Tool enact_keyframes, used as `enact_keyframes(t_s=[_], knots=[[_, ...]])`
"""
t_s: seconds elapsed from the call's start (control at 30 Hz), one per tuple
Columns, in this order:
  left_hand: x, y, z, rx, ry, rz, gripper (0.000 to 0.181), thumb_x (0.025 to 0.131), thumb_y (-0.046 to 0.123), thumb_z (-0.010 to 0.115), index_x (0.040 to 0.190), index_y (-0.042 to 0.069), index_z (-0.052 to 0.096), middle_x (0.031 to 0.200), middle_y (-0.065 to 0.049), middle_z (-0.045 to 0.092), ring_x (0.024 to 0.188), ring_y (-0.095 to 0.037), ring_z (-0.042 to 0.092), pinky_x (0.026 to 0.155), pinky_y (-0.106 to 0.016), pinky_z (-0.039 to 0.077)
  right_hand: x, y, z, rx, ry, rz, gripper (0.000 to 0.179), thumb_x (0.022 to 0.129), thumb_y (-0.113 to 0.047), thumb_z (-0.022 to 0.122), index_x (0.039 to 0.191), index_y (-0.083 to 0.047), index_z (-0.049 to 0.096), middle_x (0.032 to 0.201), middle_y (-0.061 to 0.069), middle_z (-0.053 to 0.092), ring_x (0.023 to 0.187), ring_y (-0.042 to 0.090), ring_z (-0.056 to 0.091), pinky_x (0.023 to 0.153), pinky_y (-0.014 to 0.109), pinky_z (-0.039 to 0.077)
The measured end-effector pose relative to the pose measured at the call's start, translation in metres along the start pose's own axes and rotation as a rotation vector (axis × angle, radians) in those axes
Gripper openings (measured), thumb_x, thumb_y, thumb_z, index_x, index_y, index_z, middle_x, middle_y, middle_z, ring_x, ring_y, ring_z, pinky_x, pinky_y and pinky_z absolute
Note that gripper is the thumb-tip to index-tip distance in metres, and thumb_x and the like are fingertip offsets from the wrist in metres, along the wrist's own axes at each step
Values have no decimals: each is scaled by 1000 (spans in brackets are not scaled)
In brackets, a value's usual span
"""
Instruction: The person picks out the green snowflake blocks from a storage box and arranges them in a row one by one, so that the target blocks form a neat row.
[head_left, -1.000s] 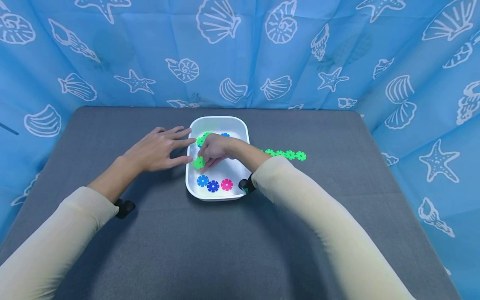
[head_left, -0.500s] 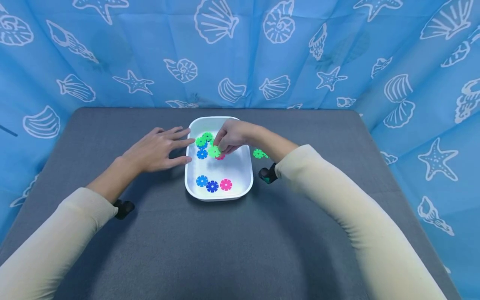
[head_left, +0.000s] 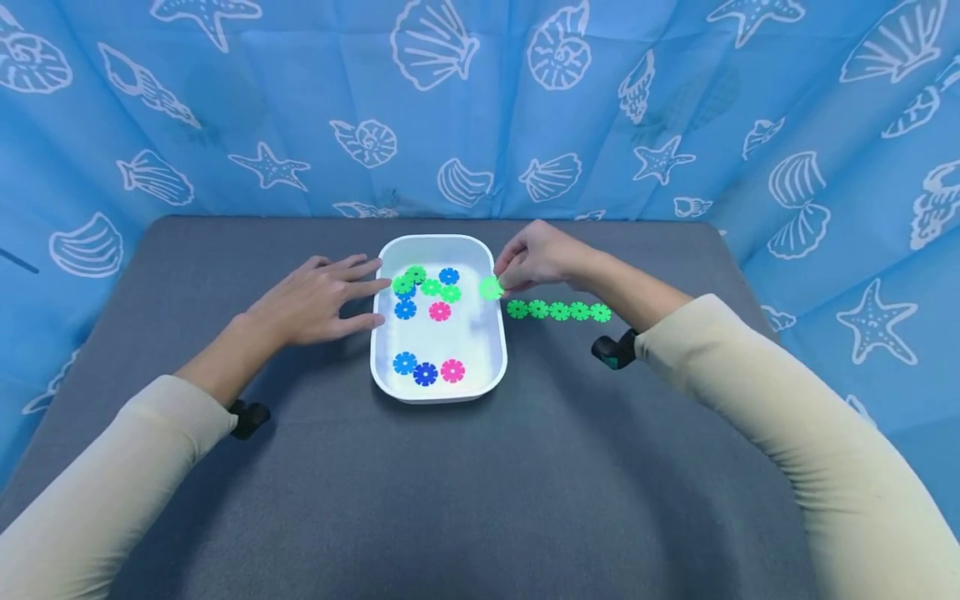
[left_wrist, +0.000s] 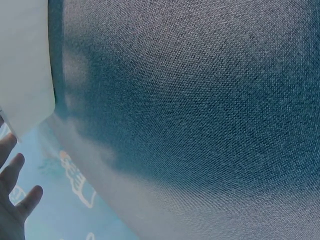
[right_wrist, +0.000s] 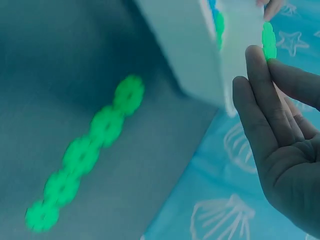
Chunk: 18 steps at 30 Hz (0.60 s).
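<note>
Pinched between the thumb and fingers of my right hand (head_left: 543, 254) is a green notched disc (head_left: 491, 288), held over the right rim of a white tray (head_left: 438, 395). In the right wrist view the same disc (right_wrist: 269, 41) shows nearly edge-on at the fingertips. On the table just right of the tray lies a row of several green discs (head_left: 558, 311), joined or touching edge to edge. My left hand (head_left: 322, 300) has its fingers spread, the tips at the tray's left rim. Only part of that hand (left_wrist: 15, 200) enters the left wrist view.
Inside the tray lie loose green discs (head_left: 451, 293), blue discs (head_left: 405, 309), a dark blue disc (head_left: 425, 374) and pink discs (head_left: 452, 371). A grey cloth covers the table (head_left: 450, 500). Blue shell-patterned curtains (head_left: 480, 108) hang behind and at the sides.
My right hand has lifted a green disc from the tray's left part and carried it right to the right rim. The row of green discs is uncovered again. My left hand stays put.
</note>
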<state>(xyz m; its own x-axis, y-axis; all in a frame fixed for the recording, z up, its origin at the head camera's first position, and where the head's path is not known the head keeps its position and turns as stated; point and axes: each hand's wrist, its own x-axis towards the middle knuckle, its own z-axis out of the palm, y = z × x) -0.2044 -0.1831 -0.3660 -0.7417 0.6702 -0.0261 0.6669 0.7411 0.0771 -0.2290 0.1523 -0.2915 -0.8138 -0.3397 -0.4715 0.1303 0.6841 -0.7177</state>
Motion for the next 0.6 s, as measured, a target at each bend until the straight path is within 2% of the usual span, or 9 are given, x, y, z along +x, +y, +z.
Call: enact_keyframes(t_s=[0.2, 0.43, 0.6], knots=[[0, 0, 0, -4, -1, 1, 67, 95, 61, 52, 149, 21, 50, 159, -9, 36, 145, -36, 32, 105, -65, 33, -16, 31, -26, -24, 35, -4, 19, 92, -1, 66, 109, 9, 67, 99, 22, 73, 83, 21, 74, 83, 38, 58], [1, 1, -1, -6, -1, -2, 67, 95, 61, 54, 148, 20, 50, 158, -9, 36, 145, -37, 33, 105, -65, 34, -28, 72, -44, -9, 78, 26, 19, 95, 0, 63, 110, 11, 65, 100, 22, 72, 88, 25, 74, 86, 42, 56], [0, 2, -1, -7, 2, -5, 67, 94, 60, 55, 148, 20, 51, 158, -10, 37, 145, -37, 33, 105, -65, 34, -32, 105, -53, 10, 105, 50, 22, 97, 0, 59, 113, 13, 65, 97, 20, 72, 84, 22, 73, 84, 41, 57]])
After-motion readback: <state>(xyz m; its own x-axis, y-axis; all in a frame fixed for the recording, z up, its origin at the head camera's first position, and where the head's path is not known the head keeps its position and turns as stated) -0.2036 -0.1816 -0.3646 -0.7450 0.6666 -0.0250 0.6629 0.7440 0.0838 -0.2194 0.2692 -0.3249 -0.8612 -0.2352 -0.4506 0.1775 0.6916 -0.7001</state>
